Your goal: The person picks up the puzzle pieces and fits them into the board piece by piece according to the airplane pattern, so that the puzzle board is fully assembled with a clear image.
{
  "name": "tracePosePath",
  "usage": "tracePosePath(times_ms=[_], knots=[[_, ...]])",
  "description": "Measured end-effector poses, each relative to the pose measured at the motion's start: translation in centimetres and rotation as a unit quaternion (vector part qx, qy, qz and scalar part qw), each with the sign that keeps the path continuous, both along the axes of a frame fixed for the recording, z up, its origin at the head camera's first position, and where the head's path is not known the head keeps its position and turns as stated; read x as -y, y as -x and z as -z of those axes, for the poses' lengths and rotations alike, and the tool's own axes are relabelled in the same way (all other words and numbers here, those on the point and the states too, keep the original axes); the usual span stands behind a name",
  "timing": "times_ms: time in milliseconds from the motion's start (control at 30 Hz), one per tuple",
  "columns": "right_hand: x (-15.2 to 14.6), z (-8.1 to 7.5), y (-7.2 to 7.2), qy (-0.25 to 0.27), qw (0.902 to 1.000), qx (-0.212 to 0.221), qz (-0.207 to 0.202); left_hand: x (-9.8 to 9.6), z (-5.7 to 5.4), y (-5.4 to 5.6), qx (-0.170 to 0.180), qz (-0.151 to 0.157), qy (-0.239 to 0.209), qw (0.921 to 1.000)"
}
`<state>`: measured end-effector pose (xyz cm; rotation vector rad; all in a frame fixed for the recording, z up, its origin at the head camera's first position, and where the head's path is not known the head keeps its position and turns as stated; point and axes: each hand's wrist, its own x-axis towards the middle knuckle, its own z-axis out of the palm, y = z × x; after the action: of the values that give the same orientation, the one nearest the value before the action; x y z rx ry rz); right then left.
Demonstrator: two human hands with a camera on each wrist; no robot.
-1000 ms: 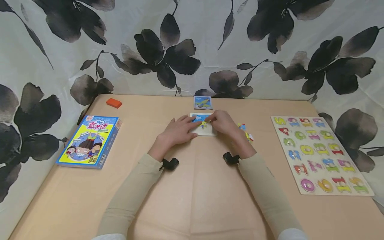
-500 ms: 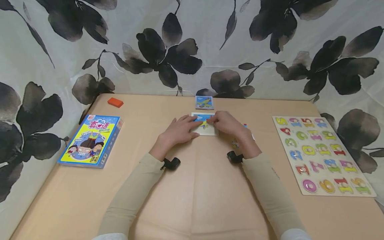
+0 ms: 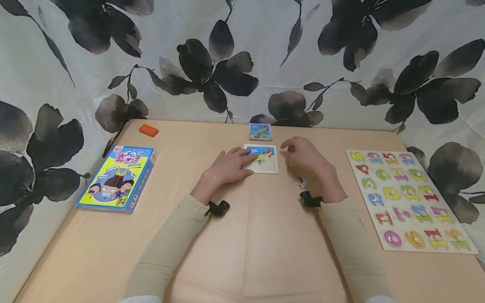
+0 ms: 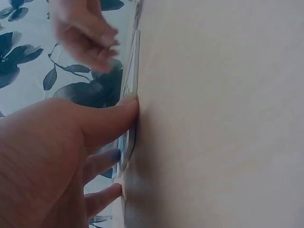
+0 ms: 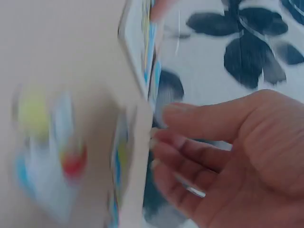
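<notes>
In the head view, a small white-framed jigsaw puzzle [image 3: 268, 160] with a yellow plane on blue lies at the middle of the table. My left hand [image 3: 228, 169] rests on its left side, fingers fairly straight, thumb against the near edge. To the puzzle's right, my right hand [image 3: 306, 154] is apart from it, fingers loosely bent; nothing shows between them in the right wrist view. Loose puzzle pieces [image 3: 300, 182] lie beside and below that hand, partly hidden by it and blurred in the right wrist view. A similar plane picture [image 3: 260, 132] sits behind the puzzle.
A blue and yellow box [image 3: 115, 176] stands on the left, with an orange block [image 3: 148, 130] behind it. On the right lies a white board [image 3: 411, 202] with colourful number shapes. A flower-patterned cloth [image 3: 163, 105] hangs behind the table [image 3: 212, 261].
My right hand has left the puzzle and moved to the right, above the loose pieces, uncovering the puzzle's right side. The left hand stays on the puzzle.
</notes>
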<state>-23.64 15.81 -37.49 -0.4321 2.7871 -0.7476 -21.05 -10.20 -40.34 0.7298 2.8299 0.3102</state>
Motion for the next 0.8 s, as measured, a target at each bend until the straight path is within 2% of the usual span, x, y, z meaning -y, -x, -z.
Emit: tracePosePath(times_ms=[200,333,500,633,800], knots=[[-4.1,0.1,-0.4,-0.053,0.9976,0.044,0.011,0.0,0.1,0.0,-0.004,-0.002,0.002,1.0],[-5.7,0.4,-0.7,-0.062,0.997,0.045,0.009,0.0,0.2,0.1,0.0,0.0,0.005,1.0],[-6.6,1.1,-0.5,-0.03,0.9984,0.042,0.024,-0.1,0.1,0.2,0.003,-0.001,0.002,1.0],[-6.9,1.4,-0.4,-0.005,0.9974,0.059,0.041,-0.2,0.2,0.2,0.005,-0.003,-0.001,1.0],[-7.2,1.4,-0.4,0.029,0.9965,0.073,0.029,-0.2,0.3,0.2,0.004,-0.005,-0.002,1.0]])
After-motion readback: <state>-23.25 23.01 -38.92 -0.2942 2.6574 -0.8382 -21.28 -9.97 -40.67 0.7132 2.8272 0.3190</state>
